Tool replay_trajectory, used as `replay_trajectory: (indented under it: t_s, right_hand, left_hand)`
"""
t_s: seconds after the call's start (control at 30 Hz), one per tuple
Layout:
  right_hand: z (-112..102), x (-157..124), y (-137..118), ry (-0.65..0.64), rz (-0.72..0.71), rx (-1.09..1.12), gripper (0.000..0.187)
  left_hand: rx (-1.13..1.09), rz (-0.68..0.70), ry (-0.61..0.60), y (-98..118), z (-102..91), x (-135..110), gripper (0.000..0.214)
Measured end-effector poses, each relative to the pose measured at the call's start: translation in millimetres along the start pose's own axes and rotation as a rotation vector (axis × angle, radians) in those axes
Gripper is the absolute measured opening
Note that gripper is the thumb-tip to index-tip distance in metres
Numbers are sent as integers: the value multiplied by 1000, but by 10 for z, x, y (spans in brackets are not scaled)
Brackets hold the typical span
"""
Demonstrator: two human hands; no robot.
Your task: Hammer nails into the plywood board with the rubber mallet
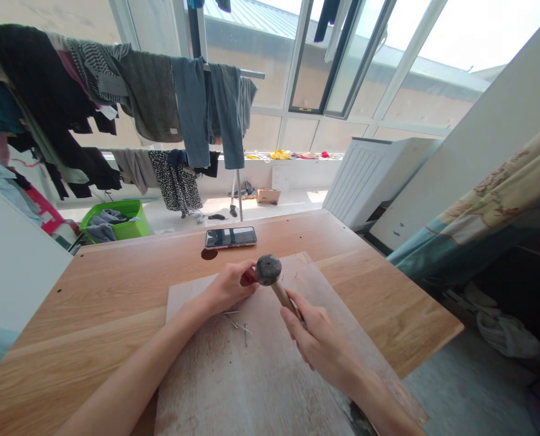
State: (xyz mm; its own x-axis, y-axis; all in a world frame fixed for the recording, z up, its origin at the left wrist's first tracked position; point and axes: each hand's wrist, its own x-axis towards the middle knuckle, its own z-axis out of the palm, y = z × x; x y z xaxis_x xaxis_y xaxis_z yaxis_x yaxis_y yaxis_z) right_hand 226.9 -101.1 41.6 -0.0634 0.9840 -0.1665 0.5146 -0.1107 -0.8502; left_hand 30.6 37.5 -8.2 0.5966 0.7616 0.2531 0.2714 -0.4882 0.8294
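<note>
My right hand [315,333] is wrapped round the wooden handle of a hammer [268,270], whose dark round head is raised toward me over a pale wooden board [270,381]. Just left of the head, my left hand [233,284] rests low over the board with thumb and fingers brought together. The hammer head covers part of those fingertips, so what they pinch is hidden. Several loose nails [245,330] lie on the board below my left wrist. Beyond the hammer, a couple of thin nails [296,275] appear to stand up from the board.
The board lies on a wood-grain table [115,303]. Toward its far edge are a phone [230,237] and a round dark hole [209,254]. Past the table stand a laundry rack with hanging clothes [156,97], a green basin [136,221] and a white ribbed cabinet [361,175].
</note>
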Motion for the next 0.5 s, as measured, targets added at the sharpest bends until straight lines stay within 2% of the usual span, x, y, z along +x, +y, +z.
replay_trajectory:
  t_s: [0.1,0.23,0.37,0.5]
  right_hand:
    - [3,5,0,30,-14,15,40]
    - [11,6,13,1,-2,5,38]
    - [29,-8,37,13,-29,27,41]
    - [38,-31,55,3,-24,47,42]
  left_hand:
    - [2,-13,2,1,0,4,12]
    - [15,-6,-5,-1,6,9,19]
    - [20,-18,-12,12,17,21,15]
    - [58,-62,-77,103,-82,11,22]
